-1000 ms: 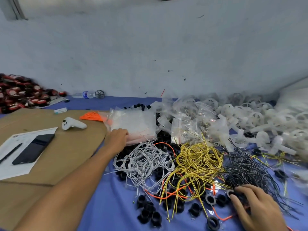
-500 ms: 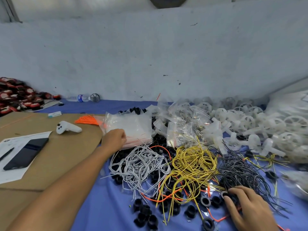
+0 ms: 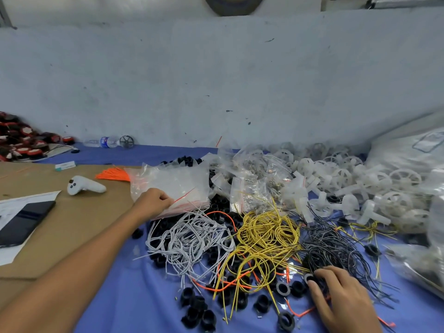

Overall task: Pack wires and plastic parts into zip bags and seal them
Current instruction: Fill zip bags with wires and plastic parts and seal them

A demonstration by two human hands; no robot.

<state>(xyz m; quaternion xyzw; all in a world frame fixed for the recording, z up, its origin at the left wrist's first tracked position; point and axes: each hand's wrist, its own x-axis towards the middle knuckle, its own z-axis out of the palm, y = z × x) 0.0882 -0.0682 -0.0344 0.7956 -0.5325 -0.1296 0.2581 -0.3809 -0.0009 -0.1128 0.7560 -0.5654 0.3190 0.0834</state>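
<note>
Since a second ago, only the left hand (image 3: pixel 153 204) changes: its fingers now pinch the near edge of the stack of empty zip bags (image 3: pixel 173 186). Right of that stack, the right hand (image 3: pixel 341 296) presses curled fingertips onto a black ring (image 3: pixel 308 278).

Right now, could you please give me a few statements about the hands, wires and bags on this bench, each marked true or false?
1. The left hand is at the stack of empty zip bags. True.
2. The yellow wires lie left of the white wires. False: they lie right of them.
3. The right hand rests on the brown cardboard. False: it is on the blue cloth, at a black ring.
4. A white controller lies on the cardboard. True.
</note>
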